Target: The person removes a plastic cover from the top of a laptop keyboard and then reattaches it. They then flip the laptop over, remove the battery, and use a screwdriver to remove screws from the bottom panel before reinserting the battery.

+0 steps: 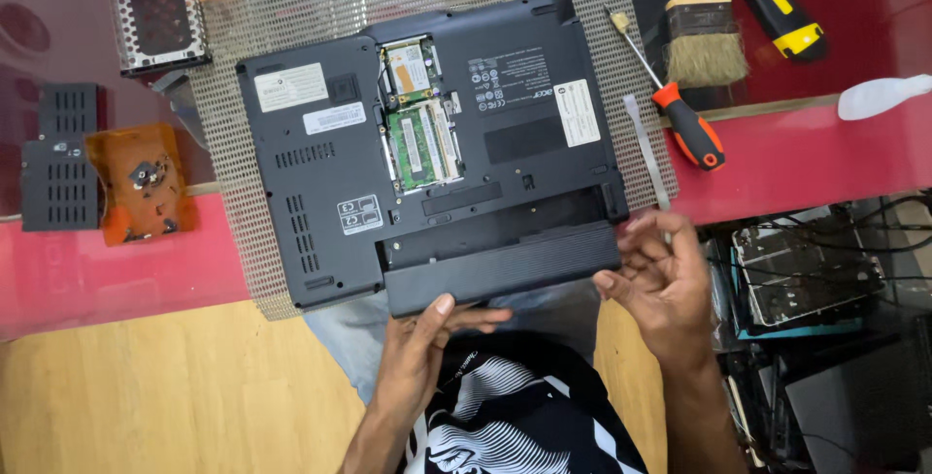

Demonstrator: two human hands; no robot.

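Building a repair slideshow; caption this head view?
Both hands grip the battery at an upturned laptop's edge.

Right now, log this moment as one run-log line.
left hand: under battery pack | right hand: at its right end | laptop: upside down on mesh mat

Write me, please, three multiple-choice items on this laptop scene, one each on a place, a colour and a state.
1. Where does the screwdriver lie?
A. Right of the laptop
B. On the laptop
C. On the floor

2. What colour is the screwdriver's handle?
A. Blue
B. Orange and black
C. Green

3. How is the laptop's memory bay?
A. Covered
B. Taped over
C. Open, with green boards showing

Answers:
1 A, it rests on the red table beside the brush.
2 B, orange grip with black end.
3 C, boards lie bare, while the left hand and right hand hold the battery.
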